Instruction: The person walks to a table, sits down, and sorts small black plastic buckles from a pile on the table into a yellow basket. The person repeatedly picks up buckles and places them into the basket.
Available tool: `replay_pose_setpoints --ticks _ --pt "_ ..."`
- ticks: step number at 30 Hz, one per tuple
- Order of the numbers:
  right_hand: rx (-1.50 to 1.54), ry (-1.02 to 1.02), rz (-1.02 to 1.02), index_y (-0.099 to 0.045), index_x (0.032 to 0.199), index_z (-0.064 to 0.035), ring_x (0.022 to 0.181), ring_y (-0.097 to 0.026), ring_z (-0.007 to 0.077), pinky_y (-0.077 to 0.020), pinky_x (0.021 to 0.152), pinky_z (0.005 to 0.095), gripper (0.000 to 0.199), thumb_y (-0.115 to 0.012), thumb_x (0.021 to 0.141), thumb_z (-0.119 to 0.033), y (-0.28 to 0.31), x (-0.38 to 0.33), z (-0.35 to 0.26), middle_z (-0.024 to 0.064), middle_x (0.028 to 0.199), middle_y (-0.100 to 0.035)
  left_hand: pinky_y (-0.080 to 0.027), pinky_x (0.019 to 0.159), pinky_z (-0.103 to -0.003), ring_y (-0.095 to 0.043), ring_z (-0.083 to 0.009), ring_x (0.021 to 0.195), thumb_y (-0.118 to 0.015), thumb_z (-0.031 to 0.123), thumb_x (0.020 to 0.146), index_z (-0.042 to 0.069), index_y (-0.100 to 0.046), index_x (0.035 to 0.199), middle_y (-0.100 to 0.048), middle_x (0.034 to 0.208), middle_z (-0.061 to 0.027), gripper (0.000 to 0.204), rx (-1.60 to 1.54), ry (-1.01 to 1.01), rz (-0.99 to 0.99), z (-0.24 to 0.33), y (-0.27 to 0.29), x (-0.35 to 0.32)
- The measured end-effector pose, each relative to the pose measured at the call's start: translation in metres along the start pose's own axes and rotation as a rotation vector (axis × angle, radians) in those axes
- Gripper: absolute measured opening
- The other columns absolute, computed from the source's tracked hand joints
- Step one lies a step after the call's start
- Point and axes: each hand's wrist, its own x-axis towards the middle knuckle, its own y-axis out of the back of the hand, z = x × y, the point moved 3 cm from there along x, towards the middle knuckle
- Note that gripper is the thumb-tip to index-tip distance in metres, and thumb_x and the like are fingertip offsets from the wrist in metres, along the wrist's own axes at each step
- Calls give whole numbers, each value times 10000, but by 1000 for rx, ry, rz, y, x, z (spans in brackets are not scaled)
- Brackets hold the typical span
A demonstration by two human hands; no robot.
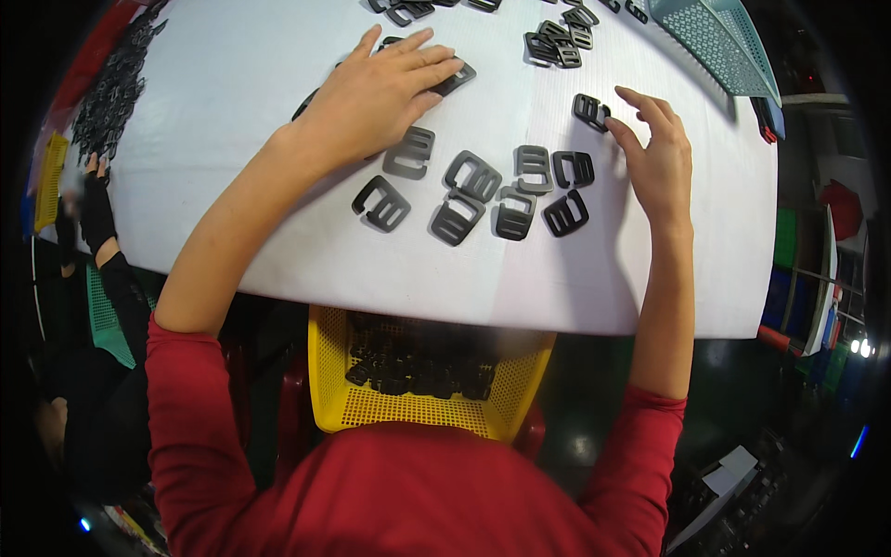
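My left hand lies spread, palm down, over some black plastic strap buckles on the white table; one buckle shows past its fingertips, others are partly covered. At the right, my right hand has thumb and forefinger apart beside another buckle, the thumb at its edge; whether it touches I cannot tell. Between the hands and nearer to me, several loose buckles lie flat in a rough cluster, some touching. A single buckle sits at the cluster's left end.
Farther off lies a small heap of buckles. A pale green perforated basket stands at the far right. Below the table's near edge, a yellow basket holds many black pieces. At left, a co-worker's gloved hand is beside a large black pile.
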Motion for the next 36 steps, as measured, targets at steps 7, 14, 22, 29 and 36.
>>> replay_pose_setpoints --ticks 7,14,22,29,36 --pt "-90 536 -109 -710 1050 -155 1059 -571 247 -389 995 437 261 -699 792 -118 -17 -57 -43 56 1054 -668 -281 1096 -520 -384 -326 1334 -420 479 984 91 -351 1448 -420 1442 -142 610 -109 60 -143 1 18 -4" --pt "18 279 -20 -696 1000 -76 940 -593 248 -422 891 391 178 -654 837 -134 -25 -11 -36 60 919 -674 -262 1116 -530 -442 -237 1318 -591 128 896 145 -581 1280 -538 1359 -52 385 -304 130 168 25 43 -45" --pt "-57 488 -110 -694 1082 -204 1251 -436 292 -322 1044 498 325 -735 763 -245 -28 -79 -85 50 1295 -534 -258 1112 -556 -397 -236 1355 -631 91 850 167 -634 1202 -541 1354 -25 360 -240 190 64 47 50 -108" --pt "-89 389 -189 -637 1221 -269 1383 -284 331 -152 1129 584 444 -696 792 -366 -34 -104 -84 66 1439 -419 -216 1130 -536 -360 -304 1375 -617 76 844 144 -624 1229 -507 1387 -77 391 -355 244 64 42 54 -129" --pt "-192 487 -270 -502 1368 -261 1416 -224 345 -101 1146 566 614 -511 854 -598 -46 -105 -84 106 1502 -325 -230 1127 -532 -296 -302 1403 -652 204 846 140 -467 1385 -395 1471 -97 574 -304 388 146 2 49 -151"
